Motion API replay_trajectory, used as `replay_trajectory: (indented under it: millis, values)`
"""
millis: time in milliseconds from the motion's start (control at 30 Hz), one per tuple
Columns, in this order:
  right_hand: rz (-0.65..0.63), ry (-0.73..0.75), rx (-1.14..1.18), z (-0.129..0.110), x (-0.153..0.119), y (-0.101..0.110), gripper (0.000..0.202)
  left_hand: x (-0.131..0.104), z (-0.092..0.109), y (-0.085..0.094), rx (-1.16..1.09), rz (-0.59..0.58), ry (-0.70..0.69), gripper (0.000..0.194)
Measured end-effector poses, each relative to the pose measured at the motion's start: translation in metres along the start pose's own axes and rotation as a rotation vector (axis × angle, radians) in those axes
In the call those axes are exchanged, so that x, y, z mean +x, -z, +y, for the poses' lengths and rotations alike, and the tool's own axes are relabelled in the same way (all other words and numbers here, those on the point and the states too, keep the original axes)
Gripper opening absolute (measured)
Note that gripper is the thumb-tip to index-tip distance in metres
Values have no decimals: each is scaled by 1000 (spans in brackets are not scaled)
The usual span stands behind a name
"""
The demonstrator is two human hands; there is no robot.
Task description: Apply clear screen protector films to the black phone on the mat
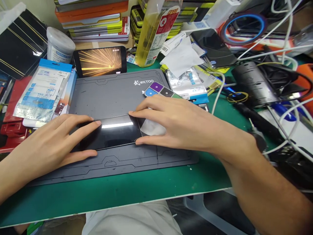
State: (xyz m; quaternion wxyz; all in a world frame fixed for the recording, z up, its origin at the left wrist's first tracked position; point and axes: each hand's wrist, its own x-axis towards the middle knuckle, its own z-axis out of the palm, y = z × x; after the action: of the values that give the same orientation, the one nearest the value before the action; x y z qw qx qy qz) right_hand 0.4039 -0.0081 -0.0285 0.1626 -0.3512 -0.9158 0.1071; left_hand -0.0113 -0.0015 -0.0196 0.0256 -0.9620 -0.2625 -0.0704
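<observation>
A black glossy phone screen [117,132] lies flat on the grey work mat [102,98], a bright strip of light reflected in it. My left hand [61,140] rests over its left end, fingers at the upper edge and surface, thumb along the lower edge. At the right end, my right hand [166,120] has its fingertips at the upper corner and its thumb at the lower corner. Both hands thus hold the screen by its edges. A crumpled white wipe [153,127] is partly under my right hand. Coloured square pads [156,86] lie just above that hand.
Behind the mat stand a propped phone [100,62], a white jar [60,45] and a bottle of yellow liquid [154,36]. Plastic packets [41,88] lie at left. Cables [290,114] and tools crowd the right. The green table's front edge [146,197] runs below the mat.
</observation>
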Motion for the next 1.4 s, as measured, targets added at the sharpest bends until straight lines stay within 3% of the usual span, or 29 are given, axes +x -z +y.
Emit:
replay_trajectory:
  millis: [133,400,967,1400]
  values:
    - [5,-3,4,1,-1,-1,60,0,-2,0,8,-14,-17,81]
    - [5,12,-17,1,0,-1,62,-2,-4,1,-59,1,-9,64]
    - [57,74,-40,3,-1,-3,55,-1,-2,5,28,-17,-77,62]
    - [45,60,-34,4,0,-5,57,-1,-2,7,-44,-13,-42,66]
